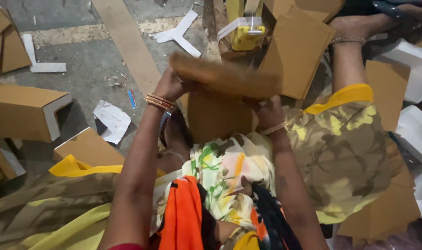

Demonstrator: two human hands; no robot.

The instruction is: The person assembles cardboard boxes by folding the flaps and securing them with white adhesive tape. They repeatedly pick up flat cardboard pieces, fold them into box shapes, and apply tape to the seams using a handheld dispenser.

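Two hands hold a blurred brown cardboard piece above the lap.

The left hand (pixel 170 85) grips the left end of the cardboard piece (pixel 224 76), fingers closed around its edge; the right hand (pixel 268 111) clasps its lower right edge from beneath. The piece is smeared by motion, so its exact shape cannot be told. It sits over a flat brown sheet (pixel 220 118) resting on the patterned cloth (pixel 224 171). A folded cardboard box (pixel 21 111) lies on the grey floor (pixel 88 74), well apart to the left.
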